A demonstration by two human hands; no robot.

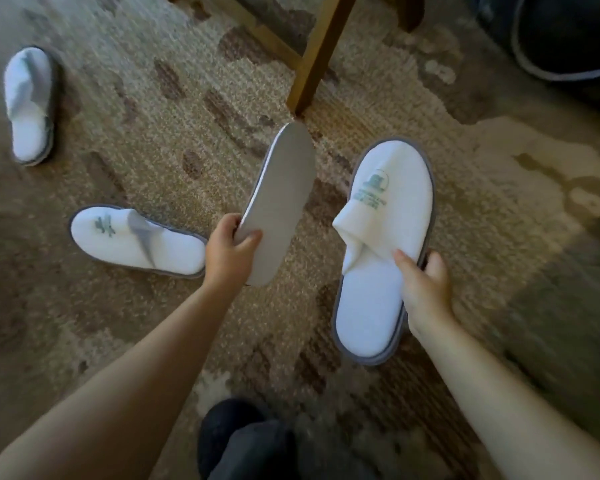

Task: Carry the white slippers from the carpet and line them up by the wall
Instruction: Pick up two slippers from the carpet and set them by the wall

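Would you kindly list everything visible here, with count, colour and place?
held slippers: 2, white with grey soles; one sole-up in the left hand, one in the right
floor slippers: 2, white; one left of the left hand, one far left
carpet: 1, beige with brown patches, underfoot
wooden legs: brown, top centre
dark object: 1, top right, unclear
left hand: 1, centre
right hand: 1, right of centre
dark foot: 1, bottom centre

Patterned carpet [160,109] under two slippers [137,240]
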